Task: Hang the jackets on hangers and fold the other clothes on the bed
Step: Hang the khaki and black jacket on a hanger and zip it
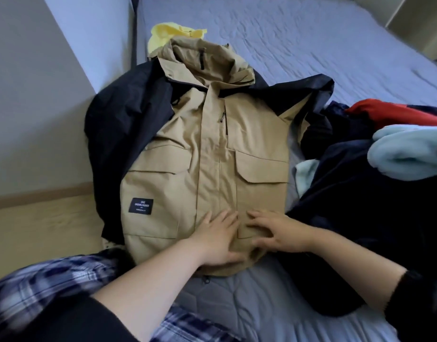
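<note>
The left hand (217, 240) and right hand (274, 233) press a tan jacket (212, 156) at 6 o'clock on the bed (311, 45), each grip wide; other clothes (397, 154) lie at 3 o'clock.

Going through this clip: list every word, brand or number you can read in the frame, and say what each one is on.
"CHIC": top line of the black label on the lower front of the tan jacket.
"CASUALFASHION": second line of the same label.
Tiny bottom line on that label: too small and blurred to read.
No other readable text shows.
</note>
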